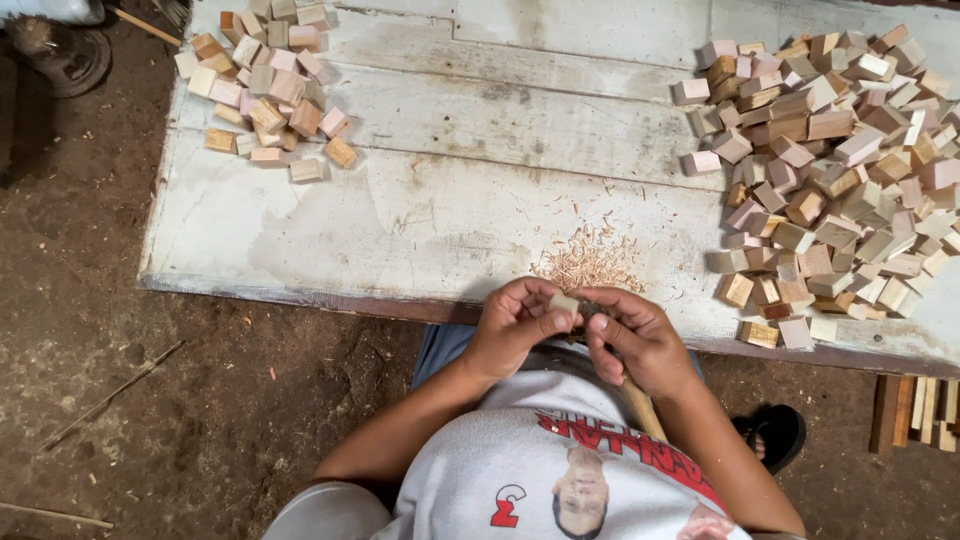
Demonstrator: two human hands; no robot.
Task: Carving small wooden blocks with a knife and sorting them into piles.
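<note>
My left hand [515,325] pinches a small pale wooden block [565,302] between thumb and fingers, just in front of the board's near edge. My right hand [640,342] is closed around a tool with a pale wooden handle [640,402] that runs down towards my body; its dark tip meets the block. A little heap of fine wood shavings [590,265] lies on the board right beyond both hands.
A worn white wooden board [420,200] lies on the dirt floor. A big pile of small wooden blocks [835,170] covers its right side, a smaller pile [270,85] its far left corner. Wooden strips [915,412] lie on the ground at right. My sandalled foot [775,432] shows.
</note>
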